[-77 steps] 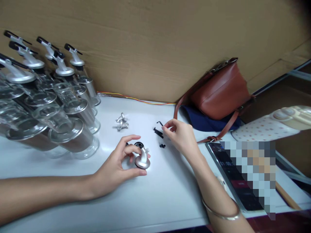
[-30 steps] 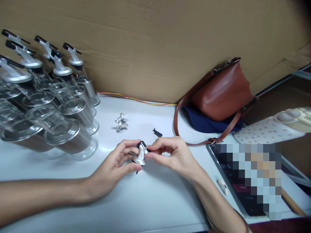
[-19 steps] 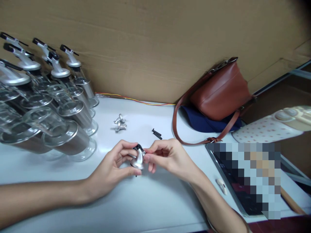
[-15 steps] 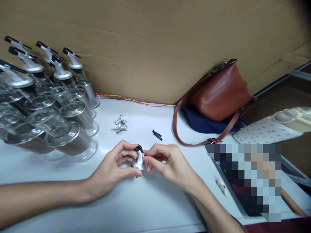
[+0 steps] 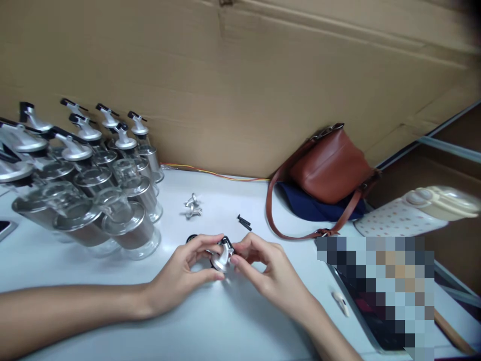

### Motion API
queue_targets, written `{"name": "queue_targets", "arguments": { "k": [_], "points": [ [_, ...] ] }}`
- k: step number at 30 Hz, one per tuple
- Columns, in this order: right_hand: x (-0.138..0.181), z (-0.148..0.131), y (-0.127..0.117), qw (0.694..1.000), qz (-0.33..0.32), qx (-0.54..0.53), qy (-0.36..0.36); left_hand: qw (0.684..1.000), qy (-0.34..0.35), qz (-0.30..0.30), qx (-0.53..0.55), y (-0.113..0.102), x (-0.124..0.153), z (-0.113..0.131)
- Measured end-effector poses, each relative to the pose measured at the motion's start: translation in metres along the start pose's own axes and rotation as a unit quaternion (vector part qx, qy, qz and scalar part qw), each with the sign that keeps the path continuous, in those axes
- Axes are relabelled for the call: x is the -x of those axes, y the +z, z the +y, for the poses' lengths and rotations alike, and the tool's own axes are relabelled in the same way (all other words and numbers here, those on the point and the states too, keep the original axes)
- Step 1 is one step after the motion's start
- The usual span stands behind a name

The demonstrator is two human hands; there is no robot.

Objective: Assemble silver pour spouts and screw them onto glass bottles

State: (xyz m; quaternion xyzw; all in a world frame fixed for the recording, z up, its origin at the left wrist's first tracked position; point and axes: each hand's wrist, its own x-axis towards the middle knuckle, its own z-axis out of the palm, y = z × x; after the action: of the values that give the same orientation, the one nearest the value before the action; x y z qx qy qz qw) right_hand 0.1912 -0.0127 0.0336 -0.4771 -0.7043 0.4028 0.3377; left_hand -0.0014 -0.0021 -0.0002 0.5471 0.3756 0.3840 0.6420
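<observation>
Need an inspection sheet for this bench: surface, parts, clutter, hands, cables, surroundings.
Surface: pale tabletop, light glare.
Parts: silver spout with black on top, in hand; loose silver pieces and slim black pieces beyond the hands; glass bottles with metal sleeves grouped at left, several with spouts fitted.
Clutter: brown bag on navy cloth, spotted tumbler, white earbud, dark-screened device, partly pixelated.
Left hand: holds the spout.
Right hand: fingers at the spout's side; grip unclear.
Cables: red and yellow wires along the rear edge.
Surroundings: cardboard behind, metal frame at right.
</observation>
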Motion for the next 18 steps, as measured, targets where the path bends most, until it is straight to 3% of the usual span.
{"name": "queue_targets", "arguments": {
  "k": [9,11,15,18],
  "points": [
    [0.004,-0.01,0.0,0.98,0.045,0.159,-0.115,0.998,0.053,-0.007,-0.046,-0.002,0.001,0.0],
    [0.004,-0.01,0.002,0.969,0.089,0.18,-0.141,0.998,0.04,-0.014,-0.036,-0.001,0.001,0.001],
    [0.003,-0.005,0.015,0.943,0.252,0.149,-0.16,1.0,0.008,-0.026,0.015,0.001,0.0,0.001],
    [0.001,-0.002,0.024,0.945,0.265,0.109,-0.159,0.998,0.007,-0.029,0.046,0.002,0.0,0.0]
  ]
}}
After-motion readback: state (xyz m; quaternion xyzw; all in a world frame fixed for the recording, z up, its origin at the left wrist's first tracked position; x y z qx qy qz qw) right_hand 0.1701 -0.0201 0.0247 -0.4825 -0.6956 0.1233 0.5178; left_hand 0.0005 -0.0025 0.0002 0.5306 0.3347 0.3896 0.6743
